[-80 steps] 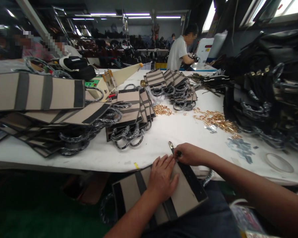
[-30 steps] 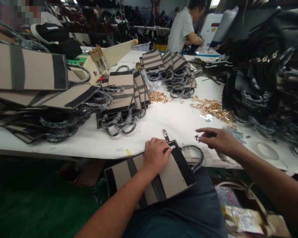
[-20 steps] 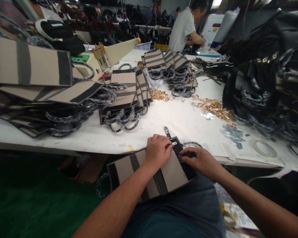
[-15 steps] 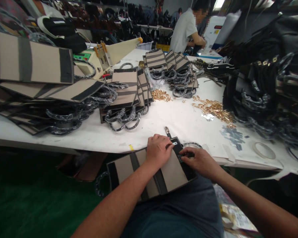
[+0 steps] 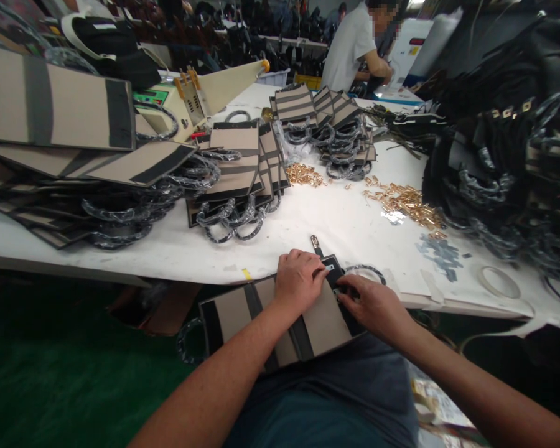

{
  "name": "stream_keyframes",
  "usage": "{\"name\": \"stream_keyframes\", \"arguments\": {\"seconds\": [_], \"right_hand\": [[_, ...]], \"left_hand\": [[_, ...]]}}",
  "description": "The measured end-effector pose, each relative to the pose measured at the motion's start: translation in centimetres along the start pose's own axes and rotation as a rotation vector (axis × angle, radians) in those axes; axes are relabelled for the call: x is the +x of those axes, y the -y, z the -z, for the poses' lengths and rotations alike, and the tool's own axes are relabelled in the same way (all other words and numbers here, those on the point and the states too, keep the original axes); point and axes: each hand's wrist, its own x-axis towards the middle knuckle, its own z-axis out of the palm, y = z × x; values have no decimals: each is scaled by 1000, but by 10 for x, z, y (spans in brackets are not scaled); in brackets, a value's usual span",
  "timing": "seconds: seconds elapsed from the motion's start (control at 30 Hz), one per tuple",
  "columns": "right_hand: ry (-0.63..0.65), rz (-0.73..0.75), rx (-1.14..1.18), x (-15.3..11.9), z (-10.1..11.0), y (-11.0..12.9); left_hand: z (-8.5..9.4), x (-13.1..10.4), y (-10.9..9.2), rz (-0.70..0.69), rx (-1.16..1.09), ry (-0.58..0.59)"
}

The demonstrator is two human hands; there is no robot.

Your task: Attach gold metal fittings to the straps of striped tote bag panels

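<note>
A beige and black bag panel rests across my lap and against the table edge, tilted. It has black bands and plastic-wrapped handles at both ends. My left hand lies on the panel, thumb and forefinger pinched at the end of a small silver metal plate on the black end band. Close by, my right hand has its fingertips together over the same band; what they hold is hidden. A short black strap with a gold clasp sticks out past the panel's far edge.
Stacks of similar panels cover the table's left and middle. Gold metal fittings and grey metal plates lie in heaps, near a tape roll. Black bags are piled at right. A co-worker stands behind.
The right hand's fingertips have shifted slightly up and left along the black band. My left hand and the panel hold nearly the same place; the view has moved a little.
</note>
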Motion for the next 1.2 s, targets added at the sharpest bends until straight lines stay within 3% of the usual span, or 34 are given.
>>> {"name": "stream_keyframes", "arguments": {"seconds": [0.13, 0.23, 0.33, 0.43, 0.5, 0.63, 0.77, 0.97, 1.07, 1.2], "right_hand": [[17, 46, -71, -3, -2, -3], [26, 59, 68, -2, 7, -6], [-56, -49, 319, 0, 32, -3], [-268, -152, 560, 4, 59, 10], [-417, -131, 790, 14, 68, 20], [-609, 60, 1440, 56, 58, 29], [-633, 34, 1787, 92, 42, 23], [-607, 62, 1784, 97, 34, 22], [-601, 187, 1611, 90, 29, 34], [-495, 332, 1241, 79, 24, 49]], "left_hand": [[0, 0, 0, -11, 3, -1], [1, 0, -1, -11, 9, -5], [2, 0, -1, -9, 3, -5], [2, 2, -2, 3, -12, -5], [3, 3, -2, 19, -19, -3], [3, 6, -3, 44, -27, 8], [3, 6, -3, 48, -24, 21], [2, 8, -3, 58, -25, 39], [3, 11, -3, 53, -27, 56], [8, 14, -1, 89, -44, 90]]}}
